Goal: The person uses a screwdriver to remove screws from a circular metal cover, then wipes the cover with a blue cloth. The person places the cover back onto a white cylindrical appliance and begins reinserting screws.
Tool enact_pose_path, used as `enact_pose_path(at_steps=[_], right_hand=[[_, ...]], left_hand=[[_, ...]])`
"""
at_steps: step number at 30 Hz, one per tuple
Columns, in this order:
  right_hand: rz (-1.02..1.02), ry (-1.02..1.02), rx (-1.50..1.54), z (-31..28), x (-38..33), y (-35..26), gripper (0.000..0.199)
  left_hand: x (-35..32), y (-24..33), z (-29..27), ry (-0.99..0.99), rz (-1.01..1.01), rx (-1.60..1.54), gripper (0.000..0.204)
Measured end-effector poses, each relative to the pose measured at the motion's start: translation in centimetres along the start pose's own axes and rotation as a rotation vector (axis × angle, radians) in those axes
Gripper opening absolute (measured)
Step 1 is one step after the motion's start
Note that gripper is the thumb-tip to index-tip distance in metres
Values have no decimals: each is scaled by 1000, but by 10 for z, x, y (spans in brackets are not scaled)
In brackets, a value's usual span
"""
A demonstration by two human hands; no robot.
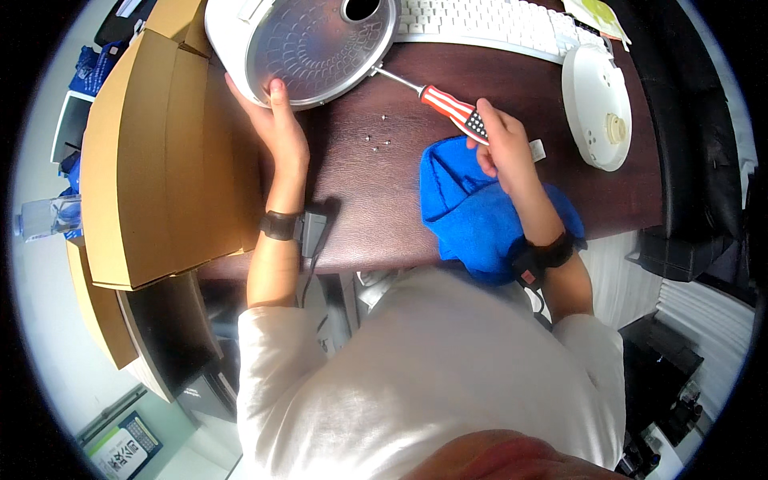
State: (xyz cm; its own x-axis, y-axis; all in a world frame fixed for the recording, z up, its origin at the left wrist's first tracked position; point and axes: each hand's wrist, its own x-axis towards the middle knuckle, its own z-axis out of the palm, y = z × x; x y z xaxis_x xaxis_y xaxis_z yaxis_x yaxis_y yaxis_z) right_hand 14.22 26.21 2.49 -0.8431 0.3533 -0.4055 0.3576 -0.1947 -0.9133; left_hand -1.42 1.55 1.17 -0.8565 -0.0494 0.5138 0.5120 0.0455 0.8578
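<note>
My right hand (pixel 506 147) is closed round the handle end of a screwdriver (pixel 450 106) with a red, white and dark patterned grip. Its metal shaft points up and left, the tip at the rim of a white rice cooker's lid (pixel 316 50) with a silver inner face. My left hand (pixel 278 128) grips that lid's lower left edge, thumb on the metal face. Several tiny screws (pixel 376 147) lie on the dark table below the lid. A blue cloth (pixel 472 208) is bunched under my right forearm.
A large cardboard box (pixel 160 160) stands at the left. The white keyboard (pixel 488 24) lies along the back. At the right rests a round white cover (pixel 596 108). The brown table's (pixel 360 216) front edge runs close to my body; a black chair (pixel 704 144) is beyond its right side.
</note>
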Motion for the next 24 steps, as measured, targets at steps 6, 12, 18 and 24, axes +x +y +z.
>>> enact_pose_path(at_steps=[6,12,18,24], right_hand=[[-636,226,-432,6,-3,17,36],[-601,231,-405,8,2,26,38],[-600,213,-558,13,1,14,32],[-535,199,-349,9,5,24,39]], left_hand=[[0,6,1,-9,20,37,82],[0,4,4,6,44,46,82],[0,1,0,-1,33,39,58],[0,4,6,-8,61,44,59]])
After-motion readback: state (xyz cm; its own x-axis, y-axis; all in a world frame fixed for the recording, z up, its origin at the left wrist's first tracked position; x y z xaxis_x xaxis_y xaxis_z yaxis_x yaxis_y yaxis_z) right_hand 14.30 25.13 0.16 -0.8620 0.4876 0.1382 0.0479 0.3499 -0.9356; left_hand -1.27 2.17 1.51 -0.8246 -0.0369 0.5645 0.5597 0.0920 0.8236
